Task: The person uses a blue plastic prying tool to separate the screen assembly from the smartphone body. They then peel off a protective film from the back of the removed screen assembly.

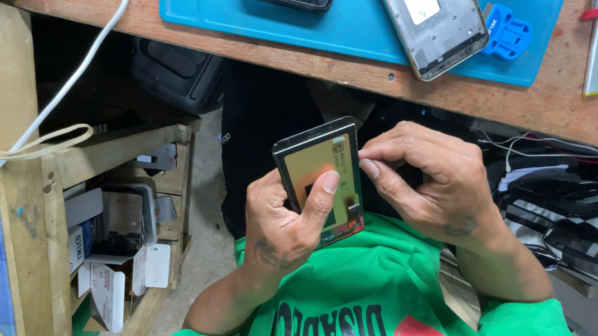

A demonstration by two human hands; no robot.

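Head view: the left hand [285, 221] clamps the flat rectangular phone display panel [319, 182] upright over the lap, copper back facing up, thumb bracing it, so the right hand [432, 183] pinches its three-o'clock edge, below the wooden bench [519, 100].

Rough wooden bench [519, 103], smooth blue mat [232, 15], metal phone frame [436, 21].

A worn wooden workbench [449, 101] carries a blue mat [344, 17]; beside it, wooden shelves [134, 221] stand on grey concrete floor [204, 217].
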